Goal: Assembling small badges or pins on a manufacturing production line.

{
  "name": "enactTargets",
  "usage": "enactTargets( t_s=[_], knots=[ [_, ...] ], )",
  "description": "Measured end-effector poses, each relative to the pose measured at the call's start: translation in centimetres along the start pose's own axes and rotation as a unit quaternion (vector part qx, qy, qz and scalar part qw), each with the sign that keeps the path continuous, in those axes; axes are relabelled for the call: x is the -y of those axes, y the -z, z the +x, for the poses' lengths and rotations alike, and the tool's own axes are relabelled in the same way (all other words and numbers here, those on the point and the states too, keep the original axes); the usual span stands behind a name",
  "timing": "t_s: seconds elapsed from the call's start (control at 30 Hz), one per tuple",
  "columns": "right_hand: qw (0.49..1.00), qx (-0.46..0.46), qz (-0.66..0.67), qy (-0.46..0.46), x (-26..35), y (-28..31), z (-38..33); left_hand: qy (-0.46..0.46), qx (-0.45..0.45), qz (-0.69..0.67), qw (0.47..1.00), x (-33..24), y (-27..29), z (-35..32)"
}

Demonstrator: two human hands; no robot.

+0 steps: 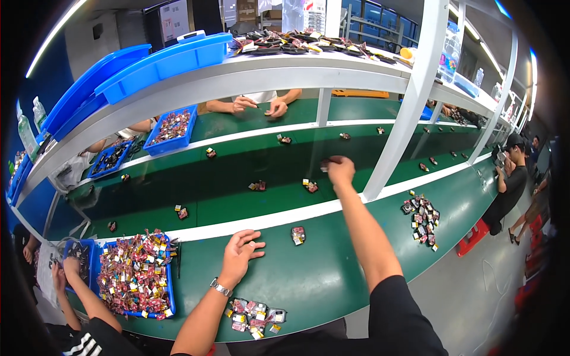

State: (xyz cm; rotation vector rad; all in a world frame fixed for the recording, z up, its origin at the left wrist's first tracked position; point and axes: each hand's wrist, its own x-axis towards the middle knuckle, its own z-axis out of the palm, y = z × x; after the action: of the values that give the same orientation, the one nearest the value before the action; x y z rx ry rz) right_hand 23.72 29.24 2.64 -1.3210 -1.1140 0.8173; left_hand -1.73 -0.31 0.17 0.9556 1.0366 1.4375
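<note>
My right hand [340, 170] reaches far out over the green conveyor belt [237, 172], its fingers closed around a small dark part [325, 164]. My left hand [239, 254] rests flat and open on the green bench top [320, 279], holding nothing. A single small part [298, 235] lies on the bench just right of my left hand. A small pile of the same parts [255, 315] sits at the bench's near edge by my left wrist, which wears a metal watch [220, 288].
A blue bin full of small parts [135, 274] stands left of my left hand. Another pile [423, 218] lies on the bench to the right. Loose parts ride the belt. White frame posts [404, 113] rise from the belt's edge. Other people work opposite, at left and at right.
</note>
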Motion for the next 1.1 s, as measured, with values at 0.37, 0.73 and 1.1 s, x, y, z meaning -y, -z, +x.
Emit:
enactTargets(
  t_s=[0.37, 0.73, 1.1],
  knots=[
    [0.912, -0.078, -0.403, 0.025, -2.3, 3.7, 0.7, -0.011, 0.023, 0.029, 0.999, 0.2, 0.6, -0.1],
    [0.901, 0.052, -0.375, 0.213, -1.8, 0.6, -7.9, -0.016, 0.016, 0.059, 0.998, 0.1, -0.1, 0.0],
    [0.925, 0.292, -0.200, 0.137, 0.8, 2.1, -8.5, 0.006, -0.018, 0.025, 1.000, -0.2, 0.3, 0.2]
  ],
)
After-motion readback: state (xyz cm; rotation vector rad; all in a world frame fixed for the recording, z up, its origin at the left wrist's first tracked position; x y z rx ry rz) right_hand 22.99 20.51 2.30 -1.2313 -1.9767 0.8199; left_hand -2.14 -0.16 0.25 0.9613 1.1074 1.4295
